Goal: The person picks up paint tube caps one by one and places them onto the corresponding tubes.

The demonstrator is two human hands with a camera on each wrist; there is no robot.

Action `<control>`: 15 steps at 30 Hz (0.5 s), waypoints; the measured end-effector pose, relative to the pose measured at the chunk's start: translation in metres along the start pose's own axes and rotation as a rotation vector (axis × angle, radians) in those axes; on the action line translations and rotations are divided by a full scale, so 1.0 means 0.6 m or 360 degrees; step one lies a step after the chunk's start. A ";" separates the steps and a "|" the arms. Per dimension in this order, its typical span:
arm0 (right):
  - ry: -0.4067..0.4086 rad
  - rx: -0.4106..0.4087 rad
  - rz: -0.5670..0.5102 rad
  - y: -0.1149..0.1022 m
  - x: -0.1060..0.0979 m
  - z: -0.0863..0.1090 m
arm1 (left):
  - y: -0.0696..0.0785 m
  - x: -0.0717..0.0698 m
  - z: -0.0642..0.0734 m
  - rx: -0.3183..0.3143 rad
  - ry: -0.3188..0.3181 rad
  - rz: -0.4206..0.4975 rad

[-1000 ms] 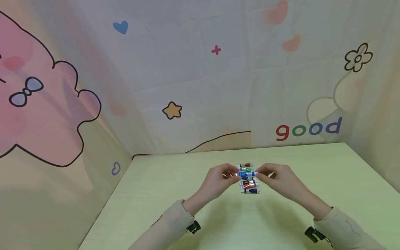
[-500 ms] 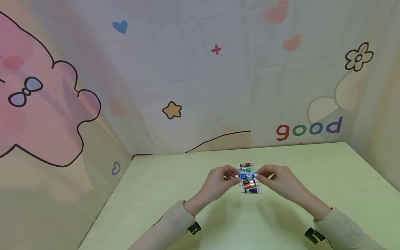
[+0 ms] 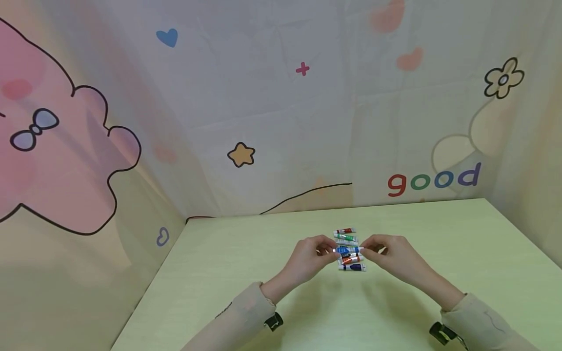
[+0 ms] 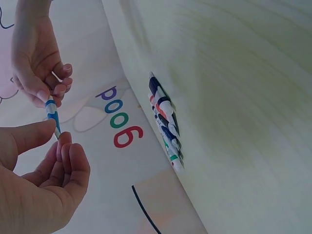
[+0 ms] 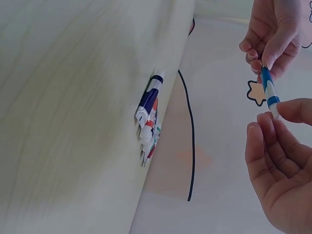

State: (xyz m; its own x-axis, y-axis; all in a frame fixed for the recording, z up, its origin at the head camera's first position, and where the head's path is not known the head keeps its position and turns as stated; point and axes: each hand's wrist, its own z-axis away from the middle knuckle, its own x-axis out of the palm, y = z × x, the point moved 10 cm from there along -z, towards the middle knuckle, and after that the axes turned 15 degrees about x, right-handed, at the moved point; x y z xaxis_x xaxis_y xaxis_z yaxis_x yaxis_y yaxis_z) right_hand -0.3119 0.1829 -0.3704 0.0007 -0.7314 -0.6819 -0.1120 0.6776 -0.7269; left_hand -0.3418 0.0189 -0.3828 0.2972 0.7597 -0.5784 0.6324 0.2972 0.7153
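Note:
A blue and white paint tube [image 3: 349, 250] is held level above the table between both hands. My left hand [image 3: 307, 257] pinches one end with thumb and fingertips. At the opposite end, where a white cap [image 5: 276, 111] shows in the right wrist view, my right hand [image 3: 392, 253] pinches with thumb and forefinger. Beneath the held tube lies a column of several paint tubes on the table. Among them are a dark red tube [image 3: 344, 231], a green tube [image 3: 346, 237], an orange-red tube [image 3: 351, 261] and a dark purple tube [image 3: 352, 267]. The held tube and hands partly cover the middle ones.
The pale green table [image 3: 246, 243] runs back to a printed curtain [image 3: 281, 107] with a star and the word "good". More of this cloth hangs at the left and right sides. Black clips [image 3: 274, 321] are fixed at both sleeve cuffs.
Both hands have moved slightly toward the person with the blue tube, which now sits lower in the head view. A pale tube behind it has come into clearer sight. The grip looks unchanged.

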 end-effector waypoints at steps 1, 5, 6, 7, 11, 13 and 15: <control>-0.0003 0.0001 0.0001 0.002 0.001 0.000 | -0.001 0.001 0.000 0.0001 -0.0005 -0.0003; -0.0019 0.0004 0.0000 0.008 0.005 -0.002 | -0.007 0.007 0.001 0.0003 -0.0021 -0.0004; -0.0020 0.0002 0.0001 0.009 0.006 -0.002 | -0.008 0.008 0.001 0.0003 -0.0025 -0.0005; -0.0021 -0.0003 0.0003 0.010 0.006 -0.002 | -0.009 0.009 0.001 -0.0001 -0.0027 -0.0005; -0.0023 -0.0023 0.0009 0.013 0.008 -0.003 | -0.016 0.014 0.001 -0.0023 -0.0036 -0.0006; -0.0028 -0.0029 0.0012 0.015 0.009 -0.004 | -0.020 0.017 0.001 -0.0035 -0.0042 -0.0013; -0.0034 -0.0026 0.0015 0.018 0.012 -0.005 | -0.023 0.020 0.001 -0.0042 -0.0051 -0.0027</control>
State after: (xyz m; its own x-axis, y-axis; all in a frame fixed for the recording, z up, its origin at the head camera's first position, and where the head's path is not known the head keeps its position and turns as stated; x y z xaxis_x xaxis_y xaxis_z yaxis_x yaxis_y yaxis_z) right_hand -0.3161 0.1850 -0.3829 0.0209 -0.7232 -0.6904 -0.1284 0.6829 -0.7192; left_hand -0.3465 0.0233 -0.3999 0.3095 0.7355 -0.6027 0.6185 0.3257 0.7151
